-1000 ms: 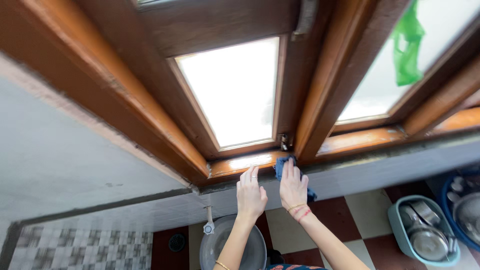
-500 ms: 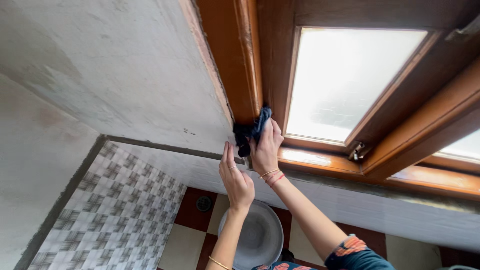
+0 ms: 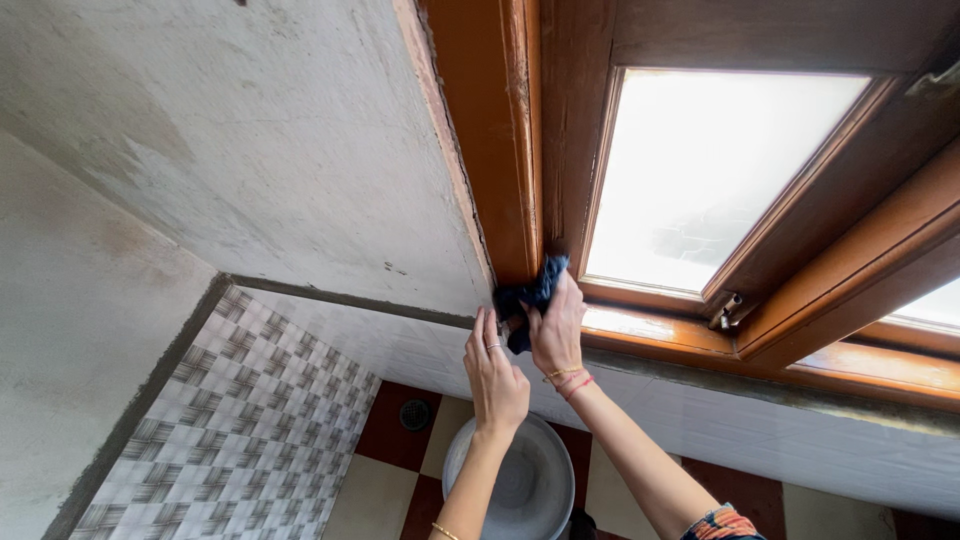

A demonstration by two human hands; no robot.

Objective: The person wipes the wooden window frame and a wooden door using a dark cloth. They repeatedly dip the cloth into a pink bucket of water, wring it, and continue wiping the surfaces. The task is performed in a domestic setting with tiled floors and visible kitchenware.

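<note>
My right hand [image 3: 556, 328] presses a dark blue cloth [image 3: 527, 294] against the bottom left corner of a brown wooden window frame [image 3: 505, 150]. The cloth bunches under my fingers where the upright frame piece meets the sill. My left hand [image 3: 494, 378] rests flat against the wall ledge just below and left of the cloth, fingers together and pointing up, holding nothing. A ring sits on one left finger, and thin bracelets circle both wrists.
A frosted glass pane [image 3: 700, 170] glows to the right of the cloth, with a small metal latch [image 3: 728, 310] at its lower corner. Grey plaster wall [image 3: 250, 150] fills the left. Below are checkered wall tiles [image 3: 240, 420], a round metal basin [image 3: 520, 480] and a floor drain [image 3: 414, 414].
A second ago the cloth was at the middle upright of the sill; it moved left to the frame's left corner. Since half a second ago both hands sit slightly lower and further right in view.
</note>
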